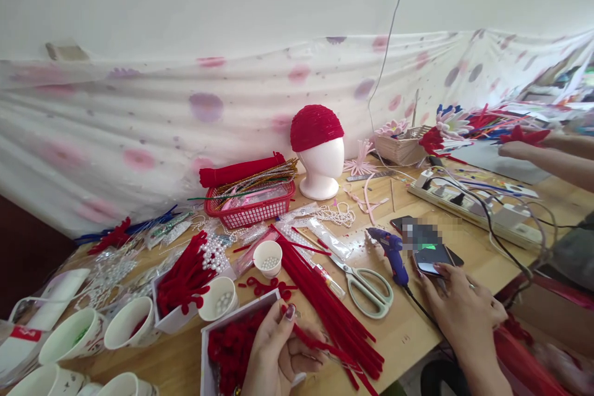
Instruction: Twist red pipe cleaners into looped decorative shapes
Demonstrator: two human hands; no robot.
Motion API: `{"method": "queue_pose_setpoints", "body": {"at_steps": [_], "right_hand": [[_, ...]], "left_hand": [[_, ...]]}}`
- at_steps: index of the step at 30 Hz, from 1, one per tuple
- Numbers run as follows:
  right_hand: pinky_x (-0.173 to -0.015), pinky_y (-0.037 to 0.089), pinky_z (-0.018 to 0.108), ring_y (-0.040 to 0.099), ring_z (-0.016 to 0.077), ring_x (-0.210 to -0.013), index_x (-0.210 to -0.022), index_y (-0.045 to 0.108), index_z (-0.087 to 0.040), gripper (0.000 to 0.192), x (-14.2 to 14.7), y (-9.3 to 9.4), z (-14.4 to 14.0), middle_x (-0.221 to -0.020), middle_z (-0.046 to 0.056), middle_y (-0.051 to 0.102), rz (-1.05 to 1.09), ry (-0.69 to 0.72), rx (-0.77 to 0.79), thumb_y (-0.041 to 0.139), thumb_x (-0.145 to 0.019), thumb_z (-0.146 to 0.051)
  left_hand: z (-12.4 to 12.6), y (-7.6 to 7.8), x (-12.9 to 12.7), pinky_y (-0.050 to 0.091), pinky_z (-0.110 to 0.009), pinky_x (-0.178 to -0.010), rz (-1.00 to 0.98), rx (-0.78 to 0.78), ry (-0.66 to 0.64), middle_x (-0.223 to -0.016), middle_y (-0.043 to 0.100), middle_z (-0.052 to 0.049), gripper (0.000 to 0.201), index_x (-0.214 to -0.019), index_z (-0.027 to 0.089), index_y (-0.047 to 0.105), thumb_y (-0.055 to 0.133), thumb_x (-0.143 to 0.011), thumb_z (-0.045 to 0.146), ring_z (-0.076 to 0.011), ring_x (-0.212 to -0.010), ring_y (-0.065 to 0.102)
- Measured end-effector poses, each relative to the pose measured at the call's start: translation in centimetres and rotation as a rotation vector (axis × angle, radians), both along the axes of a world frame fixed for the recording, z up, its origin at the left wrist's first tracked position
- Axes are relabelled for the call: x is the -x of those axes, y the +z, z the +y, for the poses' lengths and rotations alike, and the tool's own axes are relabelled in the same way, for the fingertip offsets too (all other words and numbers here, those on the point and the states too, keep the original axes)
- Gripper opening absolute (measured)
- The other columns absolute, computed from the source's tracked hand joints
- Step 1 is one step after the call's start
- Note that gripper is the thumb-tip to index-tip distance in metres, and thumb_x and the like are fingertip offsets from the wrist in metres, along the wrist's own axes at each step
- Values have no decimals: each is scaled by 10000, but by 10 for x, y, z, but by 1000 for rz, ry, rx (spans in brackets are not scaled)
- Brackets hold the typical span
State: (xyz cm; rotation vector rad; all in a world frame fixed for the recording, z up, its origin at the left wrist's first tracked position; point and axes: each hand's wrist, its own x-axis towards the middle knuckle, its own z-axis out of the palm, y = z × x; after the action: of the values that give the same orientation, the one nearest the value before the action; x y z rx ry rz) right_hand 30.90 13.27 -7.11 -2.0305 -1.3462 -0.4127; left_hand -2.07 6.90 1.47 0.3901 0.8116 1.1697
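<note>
A big wooden table (pixel 408 334) is holding lots of craft things, and a spotted cloth (pixel 185 117) is hanging behind it. A white foam head (pixel 322 167) is standing near the back, wearing a red cap (pixel 316 127). Beside it a red basket (pixel 250 210) is sitting full of shiny sticks. A bunch of red fuzzy sticks (pixel 325 303) is lying across the middle of the table.

The right hand (pixel 464 312) is lying flat and open, with its fingertips touching a phone (pixel 429 257) near the table's front edge. The left hand (pixel 278 352) is curling its fingers and pinching one bent red fuzzy stick (pixel 315 343) just over a white box (pixel 232 346) of red bits.

Scissors (pixel 366 288) are lying between the sticks and a blue glue gun (pixel 394 253). A little white cup (pixel 268 258) is holding pearls. Far off on the right, another person's hand (pixel 517 148) is reaching for red flowers.
</note>
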Motion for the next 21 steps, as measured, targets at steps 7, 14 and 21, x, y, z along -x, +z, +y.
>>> {"method": "queue_pose_setpoints", "body": {"at_steps": [7, 14, 21], "right_hand": [[-930, 408, 540, 581, 391, -1069, -1022, 588, -221, 423, 3, 2, -1, -1013, 156, 695, 26, 2, 9, 385, -845, -547], [-973, 353, 560, 573, 391, -1096, -1026, 611, -206, 462, 2, 3, -1, -999, 167, 707, 18, -3, 19, 380, -842, -561], [-980, 349, 561, 562, 404, -1124, -1010, 601, -221, 406, -1, 3, -1, -953, 140, 707, 41, 29, -1, 423, -823, -535]], "left_hand": [[-9, 10, 0, 567, -195, -459, 28, 24, 166, -612, 768, -35, 400, -721, 155, 637, 958, -574, 343, -182, -494, 726], [-11, 4, 4, 565, -202, -469, -3, 22, 129, -618, 766, -42, 358, -723, 152, 643, 939, -616, 322, -184, -506, 728], [-6, -10, 10, 556, -199, -468, -30, 5, 65, -638, 771, -43, 342, -739, 156, 637, 923, -649, 321, -186, -519, 735]]}}
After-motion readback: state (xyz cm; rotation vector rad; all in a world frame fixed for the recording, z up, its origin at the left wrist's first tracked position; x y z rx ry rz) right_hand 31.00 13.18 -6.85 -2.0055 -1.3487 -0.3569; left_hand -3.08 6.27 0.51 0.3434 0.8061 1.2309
